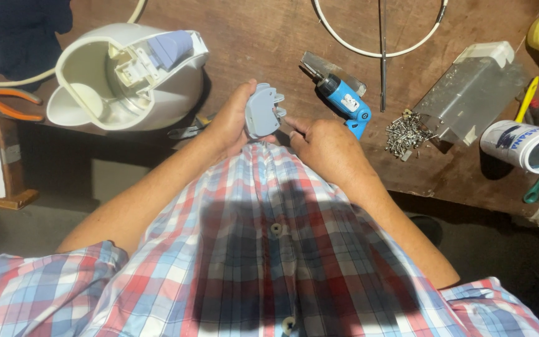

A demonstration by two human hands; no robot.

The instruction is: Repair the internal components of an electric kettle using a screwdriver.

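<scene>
Head view: our left hand (229,125) grips the grey part (261,112), right hand (327,146) pinches its edge; we judge careful prying comes next

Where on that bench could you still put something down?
Bare wood lies between the kettle and the blue screwdriver, above the hands. It is crowded at right: screws, metal box, cup.

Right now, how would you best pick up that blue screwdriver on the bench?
Probably by the blue handle, coming from above. The screwdriver lies flat on the bench, and the thick handle is bare on both sides, while its dark tip end is thinner.
</scene>
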